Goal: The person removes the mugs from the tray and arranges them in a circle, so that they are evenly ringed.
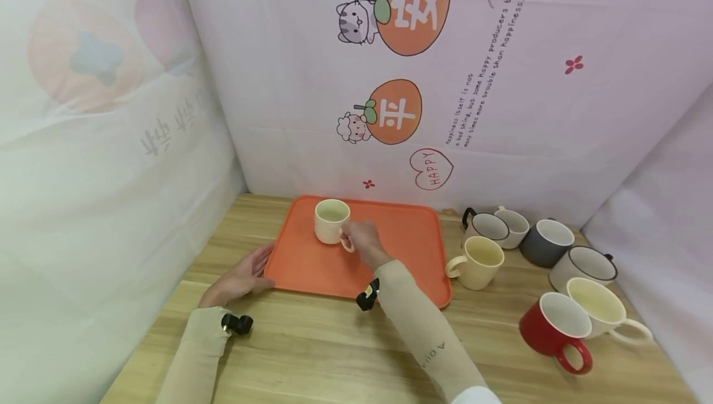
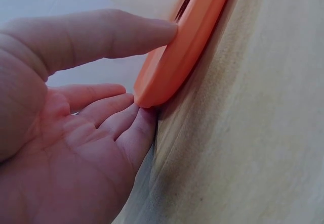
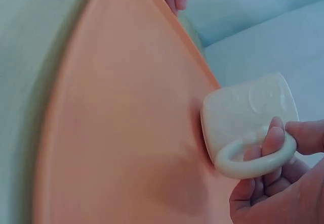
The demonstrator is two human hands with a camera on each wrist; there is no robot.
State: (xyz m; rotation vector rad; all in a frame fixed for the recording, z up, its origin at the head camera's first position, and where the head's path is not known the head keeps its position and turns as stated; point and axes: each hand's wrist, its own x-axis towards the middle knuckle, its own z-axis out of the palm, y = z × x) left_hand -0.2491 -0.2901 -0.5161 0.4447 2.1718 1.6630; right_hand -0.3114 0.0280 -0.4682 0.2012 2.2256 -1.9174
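Observation:
On the orange tray, toward its far left part, is a cream mug. My right hand grips its handle; in the right wrist view, fingers pass through the handle loop with the thumb on top. The mug's base is at the tray's surface; whether it touches, I cannot tell. My left hand is at the tray's near left corner. Seen from the left wrist, the straight thumb touches the orange rim, while the extended fingers rest against the corner.
Several mugs stand right of the tray: a yellow mug beside its edge, a red mug, a pale yellow mug, a dark grey mug and white mugs with dark rims. Printed cloth walls the wooden table.

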